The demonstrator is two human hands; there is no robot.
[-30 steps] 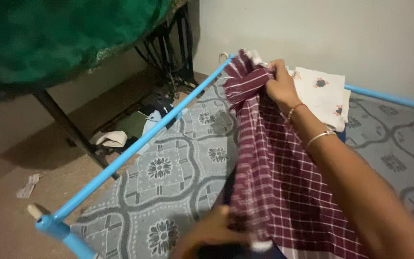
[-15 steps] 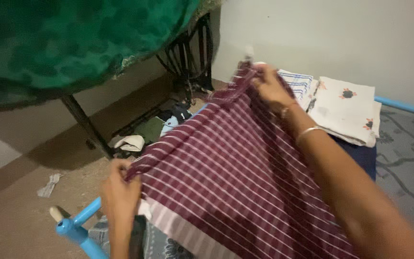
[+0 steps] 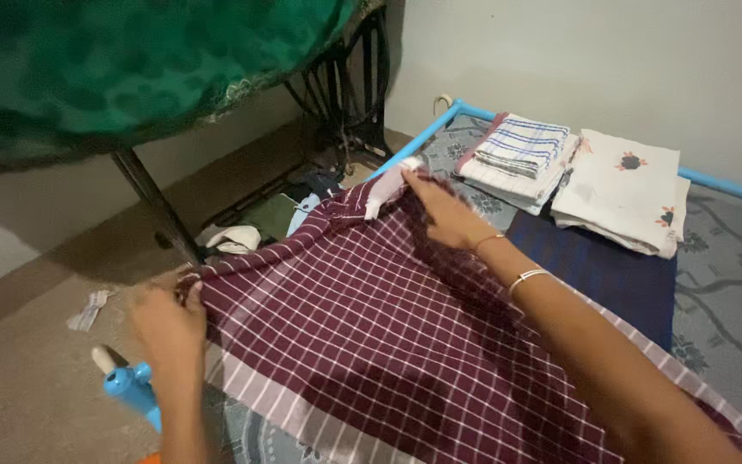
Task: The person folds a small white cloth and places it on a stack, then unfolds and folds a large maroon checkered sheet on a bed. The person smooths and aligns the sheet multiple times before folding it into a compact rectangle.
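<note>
A maroon cloth with a white check (image 3: 371, 335) lies spread across the bed. My left hand (image 3: 169, 331) pinches its near corner at the bed's edge, above a blue frame joint (image 3: 130, 387). My right hand (image 3: 448, 215), with bangles on the wrist, grips the far corner of the cloth, where a pale border strip folds over. The cloth is stretched flat between the two hands.
Two folded stacks sit at the head of the bed: a blue-striped white one (image 3: 521, 155) and a white one with dark flower prints (image 3: 624, 189). A dark blue cloth (image 3: 611, 271) lies beneath. A black treadle stand (image 3: 345, 86) under a green cover (image 3: 130, 60) stands on the floor, with scraps below.
The cloth went from bunched and held up to spread wide over the bed. My left hand drew a corner out toward the near edge; my right hand lowered its corner.
</note>
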